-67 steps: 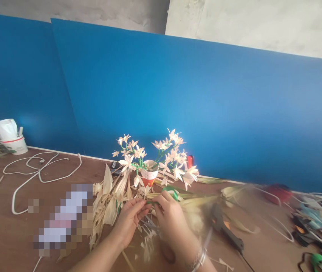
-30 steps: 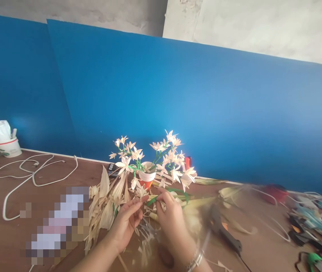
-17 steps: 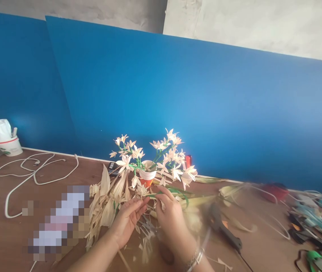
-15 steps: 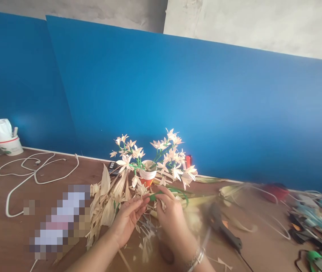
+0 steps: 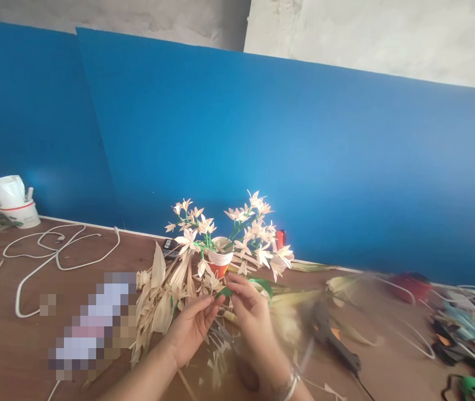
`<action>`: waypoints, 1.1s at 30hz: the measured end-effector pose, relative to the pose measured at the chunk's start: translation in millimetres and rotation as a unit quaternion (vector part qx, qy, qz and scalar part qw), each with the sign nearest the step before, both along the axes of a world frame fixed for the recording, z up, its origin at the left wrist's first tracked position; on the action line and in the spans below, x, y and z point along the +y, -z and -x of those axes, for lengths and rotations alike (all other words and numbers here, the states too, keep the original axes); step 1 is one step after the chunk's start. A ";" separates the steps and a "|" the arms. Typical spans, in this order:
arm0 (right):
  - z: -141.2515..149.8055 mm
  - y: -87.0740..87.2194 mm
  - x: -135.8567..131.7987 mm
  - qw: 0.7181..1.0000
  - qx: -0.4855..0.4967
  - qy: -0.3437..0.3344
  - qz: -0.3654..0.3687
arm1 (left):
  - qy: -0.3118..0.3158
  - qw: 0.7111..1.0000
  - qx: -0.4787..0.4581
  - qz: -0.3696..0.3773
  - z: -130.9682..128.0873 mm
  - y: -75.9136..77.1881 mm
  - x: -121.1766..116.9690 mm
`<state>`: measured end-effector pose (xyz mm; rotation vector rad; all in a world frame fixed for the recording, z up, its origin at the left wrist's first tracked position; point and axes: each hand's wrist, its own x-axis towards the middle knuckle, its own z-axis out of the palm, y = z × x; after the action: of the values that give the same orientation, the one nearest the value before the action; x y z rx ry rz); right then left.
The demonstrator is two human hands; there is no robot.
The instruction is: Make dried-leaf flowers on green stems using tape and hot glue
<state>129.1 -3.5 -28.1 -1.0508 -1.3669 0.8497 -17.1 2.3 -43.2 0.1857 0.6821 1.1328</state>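
Pinching green strip (image 5: 223,292) between your left hand (image 5: 191,328) and right hand (image 5: 253,309), in front of cup (image 5: 219,259); tugging hard could snag strip's loop on blossoms (image 5: 263,256) right of cup.

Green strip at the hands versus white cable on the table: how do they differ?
The green strip looks flat, the white cable round. The strip is at the fingers of the left hand and right hand; the cable lies looped on the table. Both are slender and curved.

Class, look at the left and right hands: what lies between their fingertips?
In the head view, a green strip lies between the fingertips of the left hand and right hand.
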 end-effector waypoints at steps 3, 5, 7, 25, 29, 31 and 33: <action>-0.1 -4.1 -1.0 0.999 -0.042 0.018 0.000 | -0.023 0.999 0.007 -0.033 1.2 1.6 1.7; -2.0 -10.7 -2.3 0.993 -0.115 0.033 0.013 | -0.026 0.997 0.037 -0.070 2.4 1.9 2.9; -4.5 -18.5 -4.3 0.977 -0.202 0.060 0.027 | -0.008 0.990 0.087 -0.111 3.0 1.5 3.4; -11.8 -20.7 -2.2 0.957 -0.242 -0.003 0.159 | 0.080 0.940 0.258 -0.208 -2.5 -6.1 -6.6; -13.1 -15.8 0.2 0.965 -0.205 0.013 0.166 | 0.032 0.944 0.275 -0.178 -3.3 -4.7 -4.9; -10.6 -13.1 0.7 0.970 -0.097 -0.030 0.219 | 0.017 0.944 0.281 -0.170 -4.0 -5.6 -4.7; -6.1 -10.7 0.3 0.962 0.021 -0.070 0.262 | 0.011 0.945 0.277 -0.171 -5.1 -7.5 -5.3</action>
<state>135.1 -3.2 -17.4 -1.3356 -1.2172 1.3793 -12.0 -2.9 -35.7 0.8302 0.9684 1.1784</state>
